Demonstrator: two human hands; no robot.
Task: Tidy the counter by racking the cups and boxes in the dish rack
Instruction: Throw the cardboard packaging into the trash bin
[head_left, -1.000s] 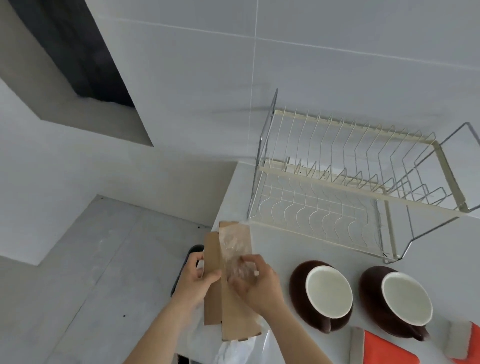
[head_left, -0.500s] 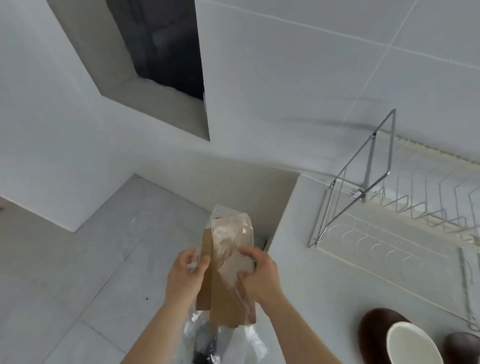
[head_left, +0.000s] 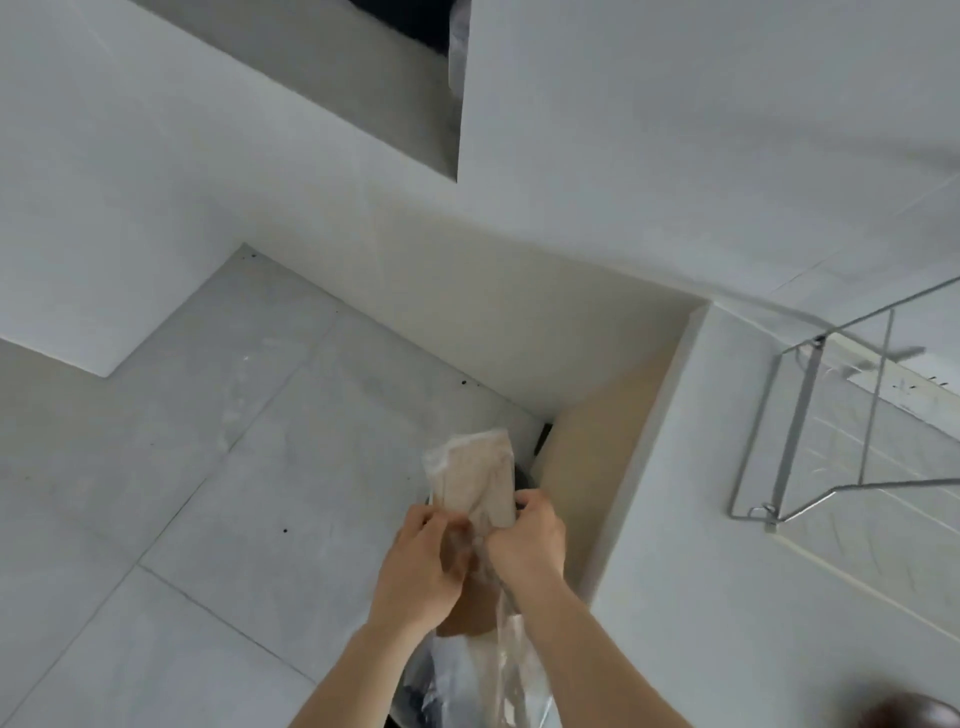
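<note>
With both our left hand (head_left: 415, 566) and right hand (head_left: 527, 545) closed around the plastic-wrapped cardboard (head_left: 475, 475), we peel the wrap off steadily.

Soft, even daylight fills the scene; the pale grey wall tiles (head_left: 701, 130) and the light grey floor tiles (head_left: 218, 467) read bright with no hard glare. The dark recessed opening (head_left: 410, 21) at the top edge is the only deep shadow. Faint shade lies under the left hand (head_left: 415, 566) and right hand (head_left: 530, 540), whose outlines are slightly soft. Motion blur smears the silver wire dish rack (head_left: 831, 415) to the right of the hands, its upper rods streaked. A dark brown rounded object (head_left: 914, 712) at the bottom right corner is too blurred to tell. The clear crinkled plastic wrap (head_left: 514, 670) below the hands catches weak highlights. Straight wall edges bow towards the frame's borders.
</note>
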